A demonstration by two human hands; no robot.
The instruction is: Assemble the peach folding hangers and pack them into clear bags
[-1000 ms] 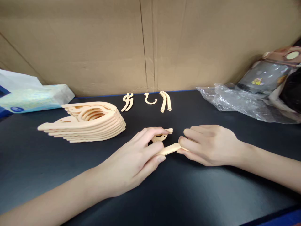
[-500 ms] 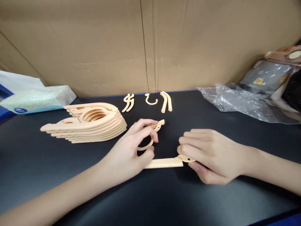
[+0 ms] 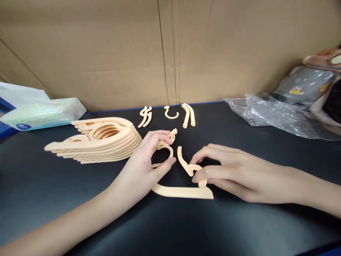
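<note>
My left hand (image 3: 145, 167) is closed in a pinch on a peach plastic loop piece (image 3: 165, 149) at the middle of the black table (image 3: 80, 206). My right hand (image 3: 221, 170) pinches a curved peach hook piece (image 3: 186, 165). A long flat peach arm (image 3: 183, 192) lies on the table under and between both hands. A stack of folded peach hangers (image 3: 101, 140) rests just left of my left hand.
Small peach parts lie near the back wall: a forked pair (image 3: 145, 116), a hook (image 3: 171, 112) and two curved strips (image 3: 188, 114). A tissue pack (image 3: 39, 112) sits far left. Crumpled clear plastic (image 3: 271, 113) and a grey bag (image 3: 303, 85) lie at the right. Cardboard wall (image 3: 119, 49) behind.
The peach pieces have come apart and spread out. My left hand lifted the loop piece back and left. My right hand took up the curved hook piece, and the long arm now lies flat.
</note>
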